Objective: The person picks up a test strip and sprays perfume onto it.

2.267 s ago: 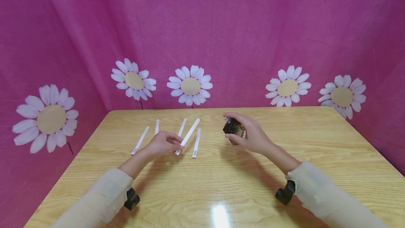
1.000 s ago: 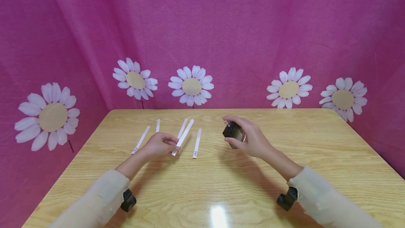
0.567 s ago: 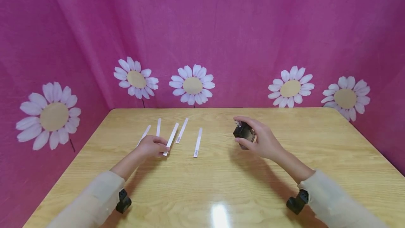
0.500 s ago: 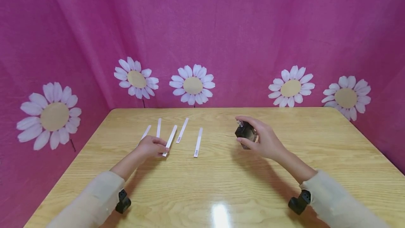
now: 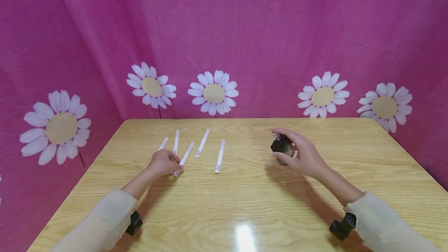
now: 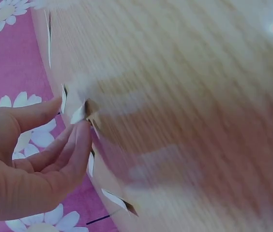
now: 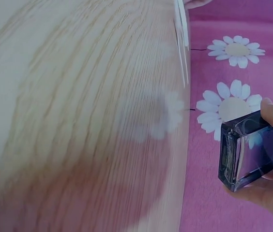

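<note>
With thumb and fingertips my left hand (image 5: 161,163) pinches the lower, printed end of a white perfume test strip (image 5: 187,153), held low over the wooden table (image 5: 224,213). In the left wrist view the strip's end (image 6: 80,113) shows at the fingertips, while one finger stands apart from it. My right hand (image 5: 303,155) grips a dark, squarish perfume bottle (image 5: 284,150) by its sides, a finger up at its sprayer. Seen from the right wrist, the glass bottle (image 7: 248,152) is tilted and raised above the tabletop.
Several other strips lie spread out around the left hand: one (image 5: 202,143) behind, another (image 5: 220,156) to the right, one (image 5: 176,141) further back, one (image 5: 163,144) partly hidden by the hand. A pink curtain (image 5: 259,42) with daisies hangs beyond the table's back edge.
My left hand has moved left, bringing the strip left and down to a place between the other strips. My right hand has shifted right with the bottle.
</note>
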{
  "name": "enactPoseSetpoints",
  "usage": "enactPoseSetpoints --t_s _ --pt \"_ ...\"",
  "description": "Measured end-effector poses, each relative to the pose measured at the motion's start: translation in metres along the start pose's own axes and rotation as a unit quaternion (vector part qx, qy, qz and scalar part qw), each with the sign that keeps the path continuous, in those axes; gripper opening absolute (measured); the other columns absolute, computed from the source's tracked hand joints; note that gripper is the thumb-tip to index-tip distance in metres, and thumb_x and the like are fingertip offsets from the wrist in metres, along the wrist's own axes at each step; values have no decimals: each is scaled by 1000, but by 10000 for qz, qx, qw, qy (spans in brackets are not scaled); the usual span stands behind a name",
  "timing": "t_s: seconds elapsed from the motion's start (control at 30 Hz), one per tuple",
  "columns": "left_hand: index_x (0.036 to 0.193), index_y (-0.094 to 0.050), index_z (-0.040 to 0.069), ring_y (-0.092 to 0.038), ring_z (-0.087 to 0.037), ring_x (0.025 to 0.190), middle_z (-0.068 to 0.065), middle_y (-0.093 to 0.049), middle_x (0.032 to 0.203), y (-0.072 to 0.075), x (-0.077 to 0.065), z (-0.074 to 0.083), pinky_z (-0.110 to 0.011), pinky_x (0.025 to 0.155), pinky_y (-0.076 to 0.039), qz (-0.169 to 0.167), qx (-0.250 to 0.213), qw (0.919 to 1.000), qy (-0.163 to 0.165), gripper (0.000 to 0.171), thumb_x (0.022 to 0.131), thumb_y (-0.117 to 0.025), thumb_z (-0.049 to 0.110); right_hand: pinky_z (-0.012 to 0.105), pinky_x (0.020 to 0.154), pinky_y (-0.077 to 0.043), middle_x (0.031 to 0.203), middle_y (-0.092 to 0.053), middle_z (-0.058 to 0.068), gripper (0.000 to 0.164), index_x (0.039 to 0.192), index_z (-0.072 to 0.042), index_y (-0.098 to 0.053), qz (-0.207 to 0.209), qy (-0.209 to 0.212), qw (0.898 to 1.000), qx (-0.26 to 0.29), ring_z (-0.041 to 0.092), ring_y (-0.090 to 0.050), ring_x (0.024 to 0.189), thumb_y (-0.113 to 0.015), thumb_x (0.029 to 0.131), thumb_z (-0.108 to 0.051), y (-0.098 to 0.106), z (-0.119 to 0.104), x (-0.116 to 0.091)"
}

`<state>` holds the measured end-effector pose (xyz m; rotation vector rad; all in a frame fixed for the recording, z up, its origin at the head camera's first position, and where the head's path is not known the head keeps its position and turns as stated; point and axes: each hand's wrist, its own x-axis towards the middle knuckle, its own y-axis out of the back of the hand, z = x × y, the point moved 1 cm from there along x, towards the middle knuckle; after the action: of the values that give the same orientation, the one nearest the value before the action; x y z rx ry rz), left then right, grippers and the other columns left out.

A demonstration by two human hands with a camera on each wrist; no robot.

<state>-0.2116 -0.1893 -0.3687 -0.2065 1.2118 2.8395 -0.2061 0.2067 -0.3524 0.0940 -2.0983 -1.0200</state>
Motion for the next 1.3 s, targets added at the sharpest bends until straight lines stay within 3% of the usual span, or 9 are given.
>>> enactPoseSetpoints --t_s 0.2,0.43,0.77,1.3 --pt "82 -68 -3 -61 -18 72 -15 -70 79 2 2 3 -23 60 -48 261 524 9974 -410 18 72 -78 8 25 59 -47 124 -64 8 64 132 -14 -55 41 -50 9999 -107 12 -55 92 -81 74 -10 4 4 -5" --pt "90 -70 -5 -65 -26 83 -18 -71 86 -5 13 17 -32 73 -54 349 575 9953 -697 22 73 -75 8 24 60 -51 124 -64 8 63 132 -15 -55 31 -137 9997 -209 13 -58 93 -81 75 -11 9 7 -6" --pt "95 -70 -4 -64 -32 99 -20 -70 100 -26 31 35 -40 91 -54 330 150 9988 -315 22 77 -75 7 25 58 -52 122 -66 8 64 131 -13 -56 84 -25 9998 -167 12 -58 92 -82 73 -10 9 8 -6" --pt "91 -70 -5 -66 -30 91 -19 -69 95 -40 44 43 -38 84 -57 634 440 9962 -408 25 68 -79 -1 23 54 -49 118 -66 9 63 130 -12 -56 8 -90 9997 -235 13 -57 83 -82 73 -10 22 17 -15"
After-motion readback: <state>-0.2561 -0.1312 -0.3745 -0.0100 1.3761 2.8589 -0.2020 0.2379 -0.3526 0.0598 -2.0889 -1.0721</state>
